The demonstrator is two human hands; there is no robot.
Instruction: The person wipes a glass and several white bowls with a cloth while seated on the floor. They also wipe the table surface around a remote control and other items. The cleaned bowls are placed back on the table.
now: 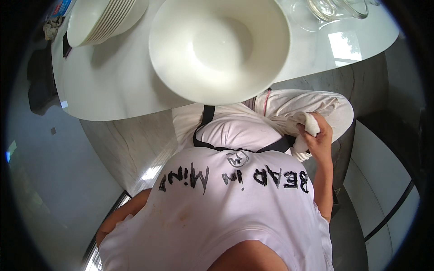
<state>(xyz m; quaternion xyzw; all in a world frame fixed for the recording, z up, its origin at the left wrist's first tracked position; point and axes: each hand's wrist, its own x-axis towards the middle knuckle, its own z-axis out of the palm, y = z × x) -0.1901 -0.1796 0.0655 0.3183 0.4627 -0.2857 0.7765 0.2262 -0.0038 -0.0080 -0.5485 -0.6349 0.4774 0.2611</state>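
My right hand (pixel 318 135) grips a bunched white cloth (pixel 308 122) above my right thigh, below the table's edge. My left hand is out of view; only the left arm (pixel 123 211) shows, passing down beside my torso. Straight in front of me, a large cream-white bowl (pixel 222 44) has its open inside towards the camera. Its near rim reaches past the edge of the white glossy table (pixel 112 91) in this view. Neither hand touches the bowl.
A stack of nested white bowls (pixel 108 23) stands at the upper left, a dark flat object (pixel 66 45) beside it. Beyond lie a crumpled cloth (pixel 53 27) and a blue packet (pixel 61 7). A clear glass mug (pixel 335 10) is at the upper right. White cabinet-like panels (pixel 379 169) curve along the right.
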